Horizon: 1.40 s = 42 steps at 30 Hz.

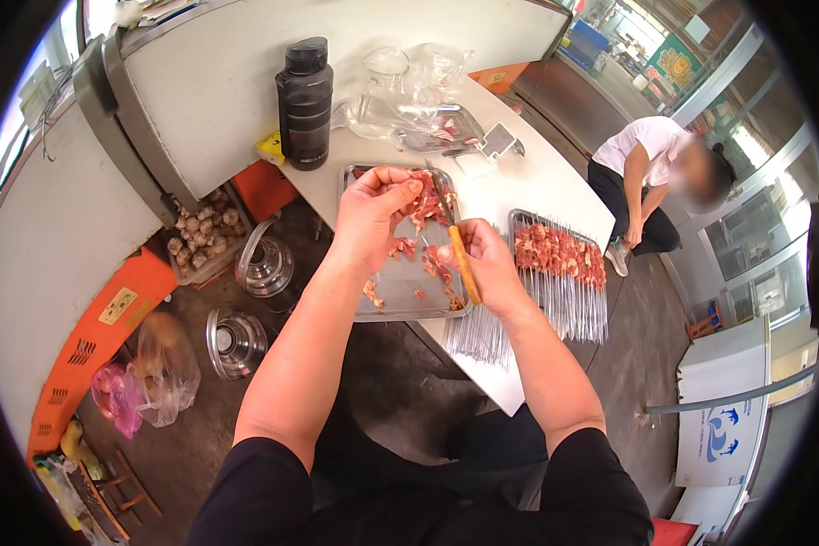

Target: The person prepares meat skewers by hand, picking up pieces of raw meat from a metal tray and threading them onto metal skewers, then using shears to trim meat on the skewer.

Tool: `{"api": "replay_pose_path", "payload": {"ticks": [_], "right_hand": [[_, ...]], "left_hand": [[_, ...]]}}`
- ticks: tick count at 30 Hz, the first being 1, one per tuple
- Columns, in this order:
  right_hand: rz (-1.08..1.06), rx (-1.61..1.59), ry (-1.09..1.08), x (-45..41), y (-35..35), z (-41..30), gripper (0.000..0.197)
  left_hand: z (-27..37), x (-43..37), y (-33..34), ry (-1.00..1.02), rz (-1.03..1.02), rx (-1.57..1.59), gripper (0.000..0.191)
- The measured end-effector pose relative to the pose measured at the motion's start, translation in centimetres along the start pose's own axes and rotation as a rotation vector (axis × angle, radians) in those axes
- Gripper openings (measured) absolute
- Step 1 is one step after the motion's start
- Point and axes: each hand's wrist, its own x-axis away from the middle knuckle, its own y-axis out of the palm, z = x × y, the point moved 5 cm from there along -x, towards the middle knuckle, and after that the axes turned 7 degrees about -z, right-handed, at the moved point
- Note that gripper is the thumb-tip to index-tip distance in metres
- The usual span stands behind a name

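My left hand [380,211] pinches a strip of raw meat [424,199] between thumb and fingers above a metal tray [409,300]. In my right hand [484,263] is a knife with a yellow handle [463,263], its dark blade pointing away from me and against the meat. Small meat scraps [403,247] lie scattered on the tray. To the right, bare metal skewers [481,338] lie in a bundle at the table's edge. Beside them, a second tray [512,222] holds many skewers threaded with raw meat [559,254].
A black bottle [306,106], a glass jug [382,89] and a tray with onion pieces [450,130] stand on the white table [553,167]. A crate of garlic [205,232] and metal pots [235,341] are at lower left. Another person [645,170] crouches or sits at right.
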Motion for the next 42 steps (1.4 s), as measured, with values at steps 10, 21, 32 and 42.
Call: {"api": "replay_pose_path", "payload": {"ticks": [10, 21, 32, 42], "right_hand": [[0.154, 0.582, -0.088, 1.6, -1.0, -2.5, 0.064], [0.132, 0.959, -0.102, 2.6, -0.2, -5.1, 0.063], [0.184, 1.062, -0.257, 3.2, -0.5, -4.1, 0.065], [0.114, 1.109, -0.04, 3.6, -0.5, -5.1, 0.067]], "left_hand": [[-1.3, 0.8, 0.6, -0.081, 0.009, -0.075, 0.009], [-2.3, 0.7, 0.4, -0.176, 0.041, 0.019, 0.015], [-2.8, 0.7, 0.0, -0.182, -0.041, 0.062, 0.011], [-3.4, 0.9, 0.2, -0.264, -0.052, -0.041, 0.015]]}}
